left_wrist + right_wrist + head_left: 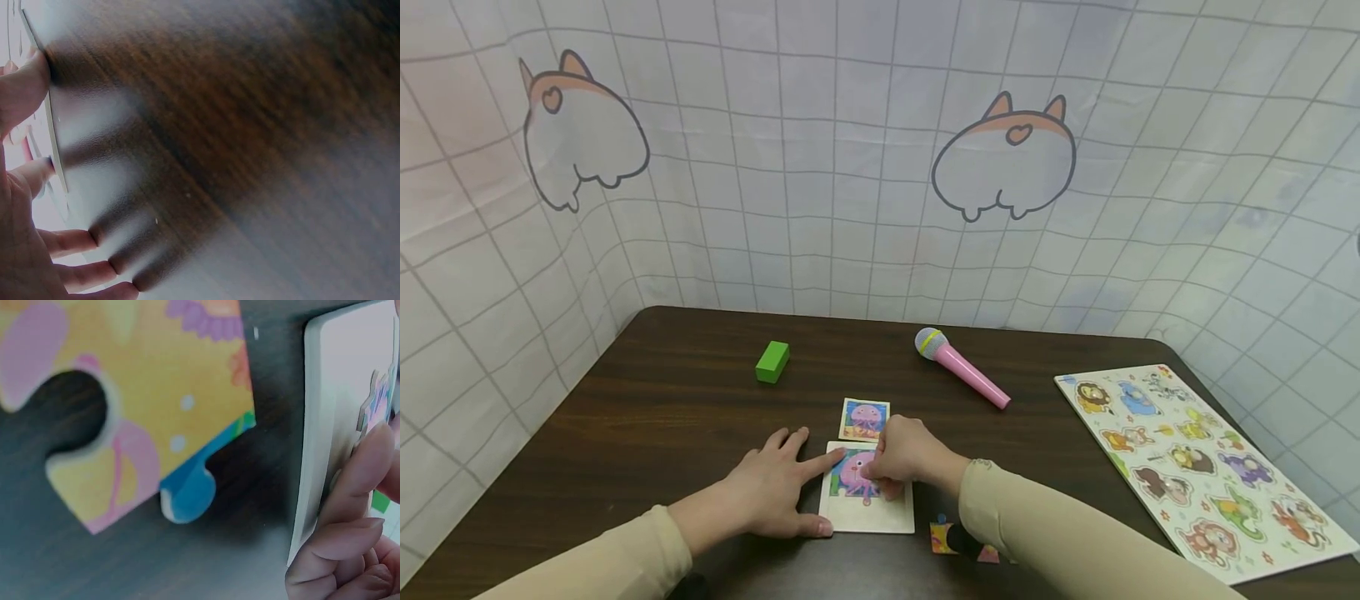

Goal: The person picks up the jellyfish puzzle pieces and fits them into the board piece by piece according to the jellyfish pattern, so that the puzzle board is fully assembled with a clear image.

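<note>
A white-framed puzzle tray (871, 520) lies near the table's front, partly filled with pieces showing a pink octopus (853, 472). My left hand (767, 492) is spread flat beside it, its index finger and thumb touching the tray's left side while the other fingers rest on the table. Over the tray's upper right, my right hand (910, 457) has its fingers curled and pinches a puzzle piece (377, 403), much of which the hand covers. Loose yellow puzzle pieces (169, 381) lie on the table under the right wrist. Just behind the tray is a small octopus picture card (863, 420).
A green block (772, 362) stands at the back left of the dark wooden table (647, 417). Behind the right hand lies a pink toy microphone (970, 375). A large animal puzzle board (1195, 467) covers the right side. Grid-patterned cloth (820, 167) hangs around the table.
</note>
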`<state>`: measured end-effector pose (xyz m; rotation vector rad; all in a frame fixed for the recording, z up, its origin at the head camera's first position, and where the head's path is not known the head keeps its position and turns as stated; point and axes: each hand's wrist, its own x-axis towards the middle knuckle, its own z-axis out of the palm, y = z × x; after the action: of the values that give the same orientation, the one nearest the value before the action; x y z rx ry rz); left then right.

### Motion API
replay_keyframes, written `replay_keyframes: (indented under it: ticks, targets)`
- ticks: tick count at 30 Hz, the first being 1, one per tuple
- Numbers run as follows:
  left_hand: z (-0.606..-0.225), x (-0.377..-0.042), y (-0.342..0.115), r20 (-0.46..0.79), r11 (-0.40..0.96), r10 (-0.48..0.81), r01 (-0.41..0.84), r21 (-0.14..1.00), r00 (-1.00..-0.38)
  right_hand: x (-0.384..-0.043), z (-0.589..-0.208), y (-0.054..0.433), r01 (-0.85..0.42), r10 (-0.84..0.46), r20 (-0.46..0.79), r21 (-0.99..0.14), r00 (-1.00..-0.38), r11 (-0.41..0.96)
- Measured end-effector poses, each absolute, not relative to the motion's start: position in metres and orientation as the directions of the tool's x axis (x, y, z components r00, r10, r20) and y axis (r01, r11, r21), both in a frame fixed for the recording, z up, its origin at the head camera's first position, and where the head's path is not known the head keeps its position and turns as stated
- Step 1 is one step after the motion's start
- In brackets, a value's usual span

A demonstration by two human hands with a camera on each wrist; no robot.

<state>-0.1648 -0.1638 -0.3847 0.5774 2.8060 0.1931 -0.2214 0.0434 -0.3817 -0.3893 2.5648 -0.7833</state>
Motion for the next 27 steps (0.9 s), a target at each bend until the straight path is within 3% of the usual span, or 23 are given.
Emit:
replay_keyframes:
  ticks: [8,12,16,20,23,27]
  targets:
    - [-0.386,-0.163,-0.164,-0.242,0.912,0.403,0.363,0.192,-0.883,-0.211,-0.375,0.047,-0.205,-0.428,-0.276,-0.582,-0.86,0.787]
    - [-0.387,-0.164,-0.164,-0.246,0.913,0.401,0.362,0.19,-0.883,-0.206,-0.369,0.06,-0.392,-0.552,-0.133,-0.571,-0.823,0.721]
    - [-0.385,-0.166,-0.164,-0.242,0.915,0.398,0.364,0.175,-0.885,-0.2,-0.37,0.076,-0.702,-0.748,-0.004,-0.343,-0.663,0.624]
    - [-0.385,-0.167,-0.164,-0.239,0.916,0.396,0.365,0.164,-0.886,-0.191,-0.374,0.083,-0.872,-0.869,-0.102,-0.033,-0.484,0.489]
    - [-0.384,-0.167,-0.164,-0.242,0.915,0.398,0.365,0.171,-0.885,-0.187,-0.377,0.081,-0.902,-0.887,-0.168,0.108,-0.43,0.417]
    - [-0.384,-0.167,-0.164,-0.237,0.912,0.403,0.367,0.182,-0.884,-0.186,-0.379,0.077,-0.902,-0.889,-0.18,0.185,-0.42,0.389]
